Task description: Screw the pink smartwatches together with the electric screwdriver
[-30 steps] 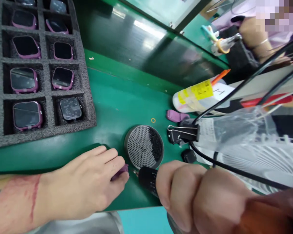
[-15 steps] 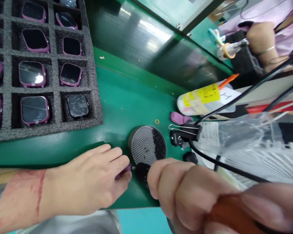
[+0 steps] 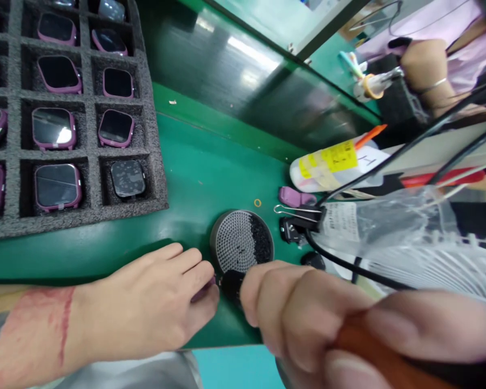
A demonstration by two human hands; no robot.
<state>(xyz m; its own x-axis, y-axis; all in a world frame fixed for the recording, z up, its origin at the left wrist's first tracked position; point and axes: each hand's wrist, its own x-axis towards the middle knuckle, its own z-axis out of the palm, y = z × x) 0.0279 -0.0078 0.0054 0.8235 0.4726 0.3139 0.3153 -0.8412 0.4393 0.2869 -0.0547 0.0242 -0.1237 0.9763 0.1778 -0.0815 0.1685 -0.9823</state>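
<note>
hands (image 3: pixel 164 300) w/ driver (image 3: pixel 231 283), purple pc (image 3: pixel 203 292) nr bench (image 3: pixel 194 167) edge; room by tray (image 3: pixel 157 186)

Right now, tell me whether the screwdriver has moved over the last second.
Yes: judged against the round dish, the screwdriver in the right hand has shifted left in the picture, nearer the purple piece in the left hand.

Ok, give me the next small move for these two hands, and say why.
I'd likely hold the left hand steady and ease the screwdriver gently toward the near end of the purple piece. The left fingers pinch that piece, and the right hand has the tool pointed at it, tip close by; whether they touch, I can't tell.
</note>
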